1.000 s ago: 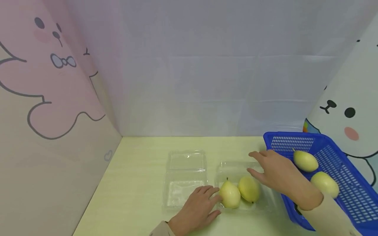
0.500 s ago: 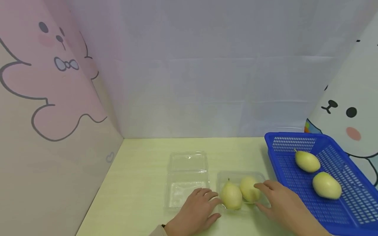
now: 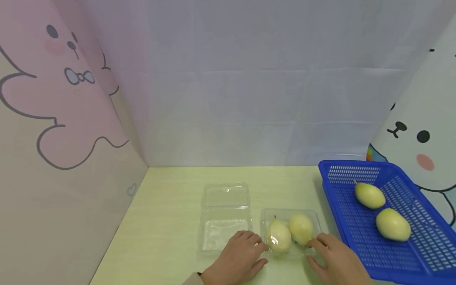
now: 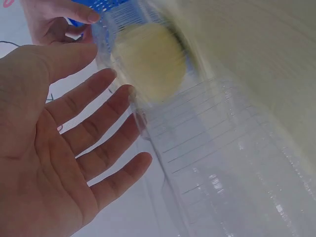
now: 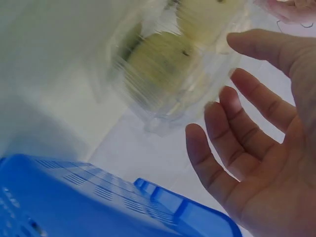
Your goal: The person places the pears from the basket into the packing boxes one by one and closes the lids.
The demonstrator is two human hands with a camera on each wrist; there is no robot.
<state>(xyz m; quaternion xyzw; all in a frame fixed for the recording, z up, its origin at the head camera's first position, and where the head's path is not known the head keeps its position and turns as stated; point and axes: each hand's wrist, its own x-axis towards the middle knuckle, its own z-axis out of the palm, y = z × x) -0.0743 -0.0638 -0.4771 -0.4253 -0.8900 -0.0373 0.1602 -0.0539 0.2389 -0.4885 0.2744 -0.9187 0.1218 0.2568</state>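
Observation:
A clear plastic clamshell box (image 3: 285, 214) stands on the table with its lid down over two pale yellow pears, the left pear (image 3: 276, 232) and the right pear (image 3: 301, 228). My left hand (image 3: 236, 259) lies at the box's left side, fingertips close to its edge. In the left wrist view, its fingers (image 4: 106, 118) are spread and loosely bent beside the clear wall. At the near right corner is my right hand (image 3: 338, 259), thumb and fingers apart. The right wrist view has its relaxed fingers (image 5: 242, 133) beside the box, holding nothing.
A second clear clamshell box (image 3: 226, 206) lies unfolded to the left, partly behind my left hand. The blue plastic basket (image 3: 333, 206) at the right holds two more pears, a far pear (image 3: 369, 195) and a near pear (image 3: 393, 225). Printed cloth walls enclose the table.
My right hand has come down and toward me from above the box's far right side to its near right corner. The raised lid has folded down over the pears. My left hand has barely moved.

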